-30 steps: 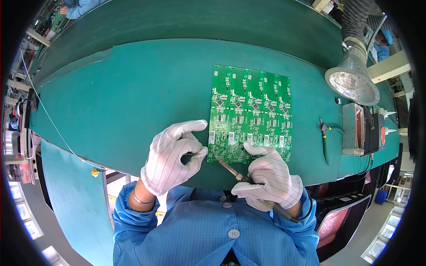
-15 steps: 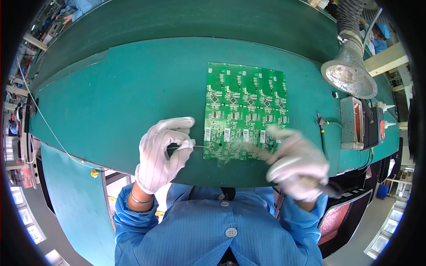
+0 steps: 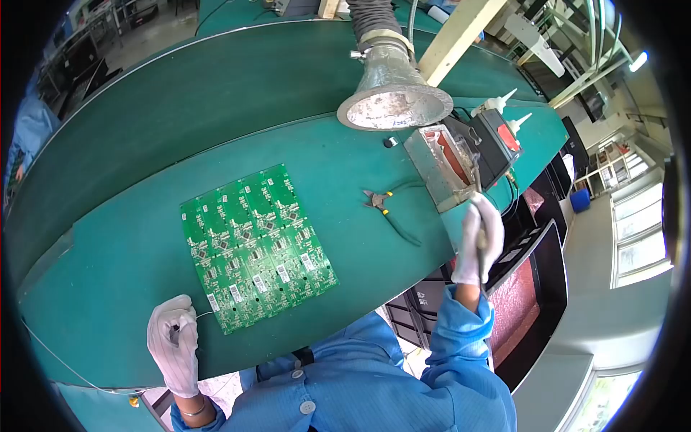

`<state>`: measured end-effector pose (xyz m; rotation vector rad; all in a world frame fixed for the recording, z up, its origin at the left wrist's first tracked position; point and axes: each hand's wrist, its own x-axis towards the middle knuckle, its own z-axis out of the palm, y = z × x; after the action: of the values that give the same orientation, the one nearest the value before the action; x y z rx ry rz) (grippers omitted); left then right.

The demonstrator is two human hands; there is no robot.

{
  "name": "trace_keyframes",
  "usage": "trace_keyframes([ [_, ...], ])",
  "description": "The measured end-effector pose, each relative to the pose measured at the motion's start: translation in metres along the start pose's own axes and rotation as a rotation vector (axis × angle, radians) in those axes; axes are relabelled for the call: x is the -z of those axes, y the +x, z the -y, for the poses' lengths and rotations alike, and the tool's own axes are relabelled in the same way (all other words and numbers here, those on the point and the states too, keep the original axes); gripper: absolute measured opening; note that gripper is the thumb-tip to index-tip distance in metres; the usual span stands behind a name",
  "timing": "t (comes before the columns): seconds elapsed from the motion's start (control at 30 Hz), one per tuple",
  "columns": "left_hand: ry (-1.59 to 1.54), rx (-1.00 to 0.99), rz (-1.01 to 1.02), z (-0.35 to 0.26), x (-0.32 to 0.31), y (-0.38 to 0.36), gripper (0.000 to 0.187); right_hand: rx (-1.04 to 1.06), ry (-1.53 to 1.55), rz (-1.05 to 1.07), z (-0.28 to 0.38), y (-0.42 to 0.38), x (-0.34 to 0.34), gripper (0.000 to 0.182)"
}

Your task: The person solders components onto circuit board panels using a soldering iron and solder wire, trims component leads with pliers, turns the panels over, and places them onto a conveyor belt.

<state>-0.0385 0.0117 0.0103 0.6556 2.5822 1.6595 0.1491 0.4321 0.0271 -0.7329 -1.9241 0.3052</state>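
Observation:
My left hand point(image 3: 174, 342), in a white striped glove, pinches a thin solder wire point(image 3: 205, 314) whose end reaches the lower left edge of a green circuit board panel point(image 3: 255, 252). The panel lies flat on the green table, with repeated chips and white labels. Out to the right, my gloved right hand point(image 3: 479, 241) is wrapped round a soldering iron point(image 3: 477, 176). The iron points away from me, its front end beside the open metal box point(image 3: 426, 164) with reddish-brown material inside. Exactly where its tip touches, I cannot make out.
Cutting pliers point(image 3: 378, 201) with green-and-yellow handles lie between panel and box. A fume extractor hood point(image 3: 394, 108) hangs above the table's back. Beside the box stands a black unit point(image 3: 493, 147) with white-nozzled bottles. A person's blue sleeve point(image 3: 32, 126) shows far left.
My right hand has carried the soldering iron from the panel's lower edge over to the metal box. My view has swung right, and the left hand still pinches the wire.

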Motion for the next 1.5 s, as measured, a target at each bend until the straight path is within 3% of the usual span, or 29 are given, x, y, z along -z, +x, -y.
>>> trace_keyframes([
  [0.03, -0.001, 0.003, 0.002, 0.001, 0.001, 0.000, 0.010, -0.002, -0.103, 0.129, 0.007, 0.004, 0.000, 0.018],
  [0.13, 0.037, 0.024, -0.055, 0.006, 0.001, -0.003, 0.013, -0.153, 0.008, 0.040, -0.005, -0.011, 0.003, 0.020],
  [0.17, -0.036, 0.096, -0.071, 0.006, -0.001, -0.006, 0.015, -0.087, 0.009, 0.006, -0.010, -0.015, 0.006, 0.023],
  [0.23, -0.160, 0.245, -0.105, -0.001, -0.001, -0.007, 0.021, -0.140, 0.025, 0.156, -0.006, -0.012, 0.003, 0.024],
  [0.3, -0.219, 0.394, -0.049, -0.019, 0.005, -0.002, 0.035, -0.215, 0.074, 0.136, -0.003, -0.015, 0.001, 0.026],
  [0.37, -0.343, 0.313, -0.009, -0.013, 0.008, -0.002, 0.046, -0.303, 0.225, 0.028, 0.033, -0.016, -0.002, 0.024],
  [0.43, -0.121, 0.007, -0.021, 0.002, 0.005, 0.004, 0.048, -0.125, 0.405, 0.064, 0.059, -0.027, -0.015, 0.023],
  [0.47, 0.228, -0.154, 0.125, -0.006, 0.016, 0.019, 0.052, -0.149, 0.533, 0.200, 0.075, -0.032, -0.023, 0.022],
  [0.5, 0.250, -0.108, 0.117, -0.007, 0.017, 0.025, 0.053, -0.235, 0.609, 0.404, 0.080, -0.038, -0.034, 0.020],
  [0.57, 0.278, -0.022, 0.094, -0.008, 0.011, 0.036, 0.054, 0.144, 0.457, 0.539, 0.111, -0.040, -0.061, 0.028],
  [0.6, 0.068, 0.164, 0.118, -0.014, 0.009, 0.044, 0.063, 0.199, 0.471, 0.538, 0.123, -0.044, -0.077, 0.033],
  [0.63, 0.003, 0.207, 0.138, -0.018, 0.007, 0.052, 0.065, 0.163, 0.481, 0.590, 0.137, -0.048, -0.085, 0.033],
  [0.73, -0.195, 0.350, 0.237, -0.018, 0.007, 0.076, 0.078, 0.311, 0.393, 0.610, 0.143, -0.058, -0.098, 0.036],
  [0.83, -0.352, 0.367, 0.189, -0.004, -0.005, 0.085, 0.073, 0.284, 0.379, 0.576, 0.140, -0.065, -0.095, 0.036],
  [0.93, -0.185, 0.378, 0.374, -0.018, -0.005, 0.094, 0.065, 0.164, 0.472, 0.512, 0.132, -0.064, -0.099, 0.030],
  [1.03, -0.066, 0.291, 0.369, -0.020, -0.007, 0.089, 0.058, 0.075, 0.528, 0.471, 0.131, -0.062, -0.100, 0.025],
  [1.17, -0.067, 0.151, 0.292, -0.011, -0.009, 0.081, 0.056, -0.268, 0.753, 0.407, 0.134, -0.066, -0.096, 0.017],
  [1.3, -0.180, 0.192, 0.301, -0.013, -0.008, 0.076, 0.055, -0.300, 0.703, 0.370, 0.134, -0.066, -0.093, 0.031],
  [1.5, 0.012, -0.103, 0.255, 0.008, -0.006, 0.073, 0.042, -0.329, 0.812, 0.325, 0.134, -0.066, -0.089, 0.022],
])
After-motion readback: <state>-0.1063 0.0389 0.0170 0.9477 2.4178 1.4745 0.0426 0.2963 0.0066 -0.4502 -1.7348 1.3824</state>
